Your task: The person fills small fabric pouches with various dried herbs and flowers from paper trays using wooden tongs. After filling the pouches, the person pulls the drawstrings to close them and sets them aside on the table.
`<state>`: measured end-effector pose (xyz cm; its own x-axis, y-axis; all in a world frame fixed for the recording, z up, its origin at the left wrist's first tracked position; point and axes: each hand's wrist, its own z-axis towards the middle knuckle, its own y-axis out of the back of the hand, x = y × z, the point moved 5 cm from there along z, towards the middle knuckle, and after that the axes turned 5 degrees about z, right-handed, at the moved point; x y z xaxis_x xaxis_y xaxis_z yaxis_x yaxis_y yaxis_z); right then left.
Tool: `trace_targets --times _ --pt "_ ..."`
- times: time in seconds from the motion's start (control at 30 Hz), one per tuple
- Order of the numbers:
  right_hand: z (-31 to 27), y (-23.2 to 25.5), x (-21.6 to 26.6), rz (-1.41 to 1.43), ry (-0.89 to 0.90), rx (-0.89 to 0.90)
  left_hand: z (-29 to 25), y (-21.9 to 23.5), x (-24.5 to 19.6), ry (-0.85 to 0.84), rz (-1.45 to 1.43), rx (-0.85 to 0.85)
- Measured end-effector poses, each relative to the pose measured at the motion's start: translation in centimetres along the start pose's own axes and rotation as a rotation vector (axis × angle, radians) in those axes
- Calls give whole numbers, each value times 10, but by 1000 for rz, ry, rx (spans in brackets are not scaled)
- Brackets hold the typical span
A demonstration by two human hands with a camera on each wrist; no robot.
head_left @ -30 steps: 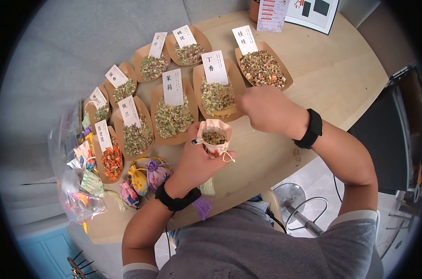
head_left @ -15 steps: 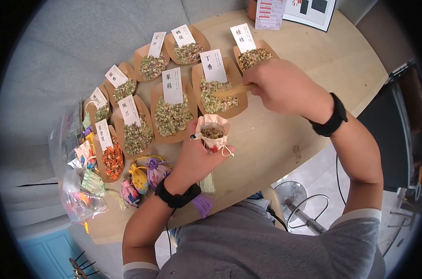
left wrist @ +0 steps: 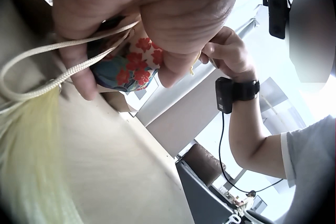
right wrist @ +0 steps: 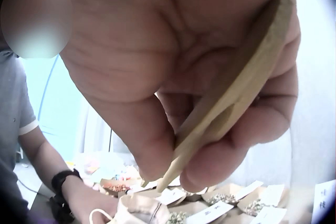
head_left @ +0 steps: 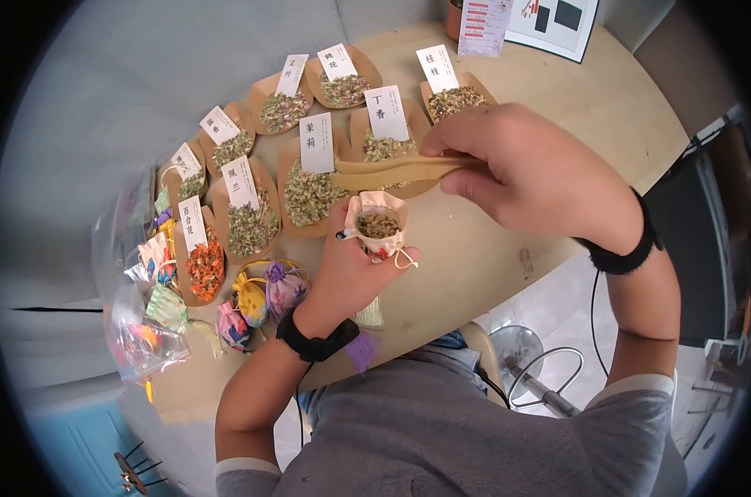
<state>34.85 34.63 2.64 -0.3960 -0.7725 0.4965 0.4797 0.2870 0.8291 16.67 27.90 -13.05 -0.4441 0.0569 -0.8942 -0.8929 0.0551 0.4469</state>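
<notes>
My left hand (head_left: 342, 277) grips a small cream drawstring pouch (head_left: 385, 201) from below, its mouth up and wide. Dried herbs (head_left: 379, 224) fill the pouch inside. The left wrist view shows its red-flowered side (left wrist: 137, 66), a looped cord (left wrist: 58, 79) and a pale yellow tassel (left wrist: 34, 155). Between thumb and fingers, my right hand (head_left: 528, 170) pinches wooden tongs (head_left: 417, 172). Their tips point left, overlapping the tray labelled 茉莉 (head_left: 294, 211) just above the pouch. In the right wrist view, the tongs (right wrist: 231, 85) run across the palm, tips close together.
Several brown paper trays of dried herbs with white label cards stand across the table (head_left: 475, 273), including an orange-filled one (head_left: 205, 269). Tied pouches (head_left: 251, 298) lie left of my left forearm, beside a clear plastic bag (head_left: 139, 331). A framed picture (head_left: 562, 25) stands at the back.
My right hand has risen from the 丁香 tray, bringing the tongs into sight. Their tips have moved left, towards the space above the pouch. My left hand stays nearly still with the pouch.
</notes>
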Motion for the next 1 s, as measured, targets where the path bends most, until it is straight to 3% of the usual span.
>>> trace_targets --times 0.07,0.1,0.17,0.2,0.27,0.3,0.37,0.4,0.47,0.5,0.53,0.6,0.8,0.93,1.0 --pt "-4 -9 1 115 -9 -38 -8 9 -15 -237 -11 -137" --pt "-5 -15 -1 220 -78 -71 -9 14 -23 -242 -15 -140" --pt "-7 -30 -3 406 -297 -32 -14 24 -22 114 -92 -118" --pt "-8 -37 0 397 -290 -26 -18 25 -24 110 -98 -128" --pt "-12 -54 6 586 -238 -137 -25 34 -38 -114 -104 -233" --pt "-13 -67 14 581 -226 -118 -26 37 -35 -110 -110 -254" --pt "-12 -83 26 634 -220 -192 -18 37 -21 7 -173 -73" --pt "-11 -92 29 624 -199 -177 -23 38 -22 0 -178 -99" --pt "-14 -106 33 590 -184 -239 -40 32 -32 -162 -247 -184" --pt "-14 -109 38 658 -169 -249 -45 33 -37 -219 -142 -185" --pt "-16 -114 41 648 -155 -238 -50 36 -36 -226 -145 -203" --pt "-23 -122 39 770 -232 -283 -60 33 -33 -227 -450 -101" --pt "-42 -129 64 814 -131 -282 -113 46 -13 -159 -558 20" --pt "-48 -140 71 845 -56 -253 -138 62 -18 -348 -617 12" --pt "-50 -143 79 887 -36 -269 -146 65 -19 -353 -610 -39"
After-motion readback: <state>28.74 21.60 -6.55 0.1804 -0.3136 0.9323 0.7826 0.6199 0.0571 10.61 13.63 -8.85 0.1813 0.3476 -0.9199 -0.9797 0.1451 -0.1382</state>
